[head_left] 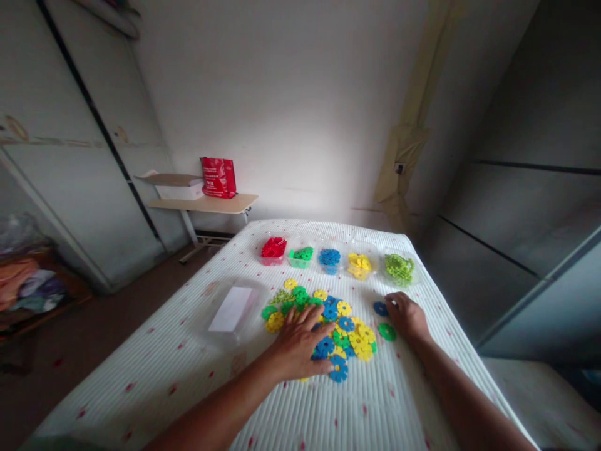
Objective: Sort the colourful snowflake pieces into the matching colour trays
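Observation:
My left hand (300,338) lies with fingers spread on a loose pile of plastic snowflake discs. Blue discs (325,346), yellow discs (360,341) and green discs (300,294) show around it; those under the palm are hidden. To the right of the pile, my right hand (409,315) is curled, thumb and fingers drawn together. A dark blue disc (380,308) is at its fingertips, and a small pale spot shows between them; what they grip is not clear. Just below, a single green disc (387,332) lies flat on the cloth.
Clear tubs stand across the far side, holding red pieces (273,247), green pieces (301,255), blue pieces (330,258), yellow pieces (359,263) and light green pieces (399,268). A clear tray (233,311) with a white card sits left. Behind is a side table (225,205) with a red bag (218,178).

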`<state>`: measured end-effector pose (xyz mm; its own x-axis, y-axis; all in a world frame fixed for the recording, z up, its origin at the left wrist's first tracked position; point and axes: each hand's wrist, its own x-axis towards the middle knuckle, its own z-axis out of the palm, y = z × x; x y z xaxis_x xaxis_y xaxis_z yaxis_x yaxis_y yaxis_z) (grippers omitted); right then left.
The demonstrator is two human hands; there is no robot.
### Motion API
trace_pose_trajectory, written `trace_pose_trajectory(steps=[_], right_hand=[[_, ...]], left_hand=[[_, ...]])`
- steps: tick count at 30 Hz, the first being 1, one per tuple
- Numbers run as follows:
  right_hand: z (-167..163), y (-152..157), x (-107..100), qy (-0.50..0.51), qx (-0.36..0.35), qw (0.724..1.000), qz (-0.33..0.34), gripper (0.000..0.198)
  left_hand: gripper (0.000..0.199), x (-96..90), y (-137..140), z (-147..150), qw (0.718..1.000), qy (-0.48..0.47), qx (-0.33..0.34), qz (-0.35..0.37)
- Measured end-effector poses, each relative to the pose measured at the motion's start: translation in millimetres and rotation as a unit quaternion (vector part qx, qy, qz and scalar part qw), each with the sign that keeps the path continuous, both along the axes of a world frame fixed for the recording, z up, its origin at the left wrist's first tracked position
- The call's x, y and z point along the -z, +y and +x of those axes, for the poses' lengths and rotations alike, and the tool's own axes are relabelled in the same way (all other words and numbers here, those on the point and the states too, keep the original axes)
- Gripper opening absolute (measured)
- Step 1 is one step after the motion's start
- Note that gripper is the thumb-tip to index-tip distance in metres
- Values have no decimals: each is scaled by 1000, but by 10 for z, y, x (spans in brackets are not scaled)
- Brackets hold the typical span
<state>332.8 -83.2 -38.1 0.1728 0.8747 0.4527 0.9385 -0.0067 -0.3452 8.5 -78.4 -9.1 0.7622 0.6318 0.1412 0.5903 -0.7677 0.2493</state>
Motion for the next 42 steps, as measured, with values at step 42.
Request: trace_pose_trajectory(steps=[42], right_hand=[[118, -14, -99, 289, 66, 955, 7, 27]], left_hand=[[25, -145, 486, 1888, 999, -25, 13, -20]])
